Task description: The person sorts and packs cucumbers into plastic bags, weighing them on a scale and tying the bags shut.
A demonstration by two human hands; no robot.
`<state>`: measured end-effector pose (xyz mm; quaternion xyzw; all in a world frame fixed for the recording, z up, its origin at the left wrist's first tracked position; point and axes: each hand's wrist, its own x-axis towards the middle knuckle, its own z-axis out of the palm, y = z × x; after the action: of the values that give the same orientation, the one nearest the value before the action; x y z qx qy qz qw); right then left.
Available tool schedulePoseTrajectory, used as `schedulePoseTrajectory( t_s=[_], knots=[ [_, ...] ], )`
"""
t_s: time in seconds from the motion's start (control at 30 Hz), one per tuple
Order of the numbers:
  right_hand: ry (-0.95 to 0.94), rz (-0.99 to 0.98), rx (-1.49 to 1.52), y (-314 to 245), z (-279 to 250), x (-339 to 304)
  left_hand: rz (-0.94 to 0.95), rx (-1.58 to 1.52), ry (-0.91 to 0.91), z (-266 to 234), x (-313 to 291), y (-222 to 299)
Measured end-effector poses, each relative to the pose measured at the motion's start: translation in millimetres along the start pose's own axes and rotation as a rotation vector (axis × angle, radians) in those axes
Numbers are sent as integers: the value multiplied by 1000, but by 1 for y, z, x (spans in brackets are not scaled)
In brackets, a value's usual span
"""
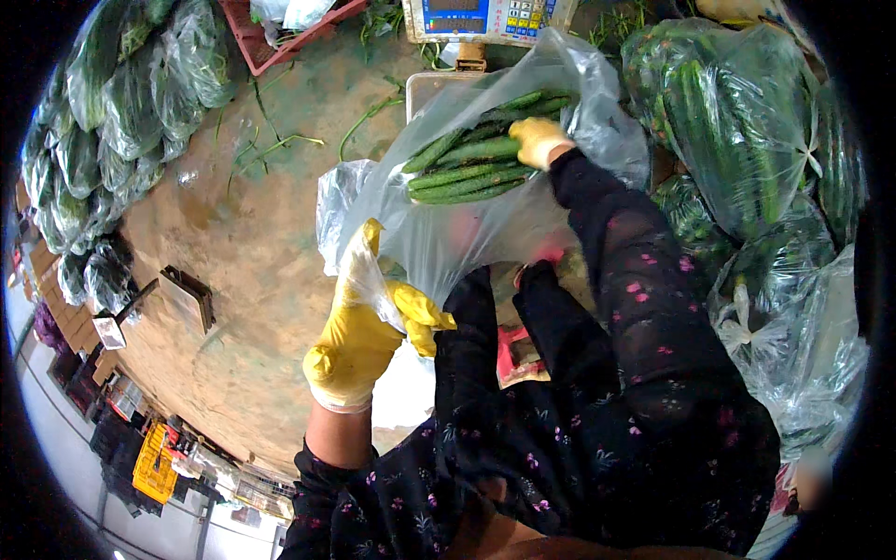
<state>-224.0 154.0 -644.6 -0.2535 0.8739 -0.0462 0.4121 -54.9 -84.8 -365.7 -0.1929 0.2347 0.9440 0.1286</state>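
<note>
A large clear plastic bag (434, 245) lies spread in front of me, its near side pulled up toward my body. Several long green cucumbers (471, 175) rest side by side in it. My left hand (366, 313), in a yellow rubber glove, is closed on the edge of the bag, with the thumb sticking up. Farther off, my right hand (539, 142), also in a yellow glove, is curled at the right end of a cucumber in the bag; its fingertips are partly hidden.
Beyond the bag stands a scale with a keypad display (490, 21), its platform (431, 91) partly covered. Filled bags of cucumbers (723, 121) are piled at the right, more green-filled bags (131, 103) at the left. A red crate (252, 47) and another scale (187, 299) sit on the floor.
</note>
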Motion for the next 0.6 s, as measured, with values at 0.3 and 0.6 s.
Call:
schedulePoseTrajectory(
  t_s=[0.3, 0.6],
  knots=[
    [74, -32, 2, 61, -115, -21, -125, -180, -29, 50, -12, -8],
    [-101, 81, 383, 46, -82, -69, 21, -128, 36, 47, 1, -6]
  ],
)
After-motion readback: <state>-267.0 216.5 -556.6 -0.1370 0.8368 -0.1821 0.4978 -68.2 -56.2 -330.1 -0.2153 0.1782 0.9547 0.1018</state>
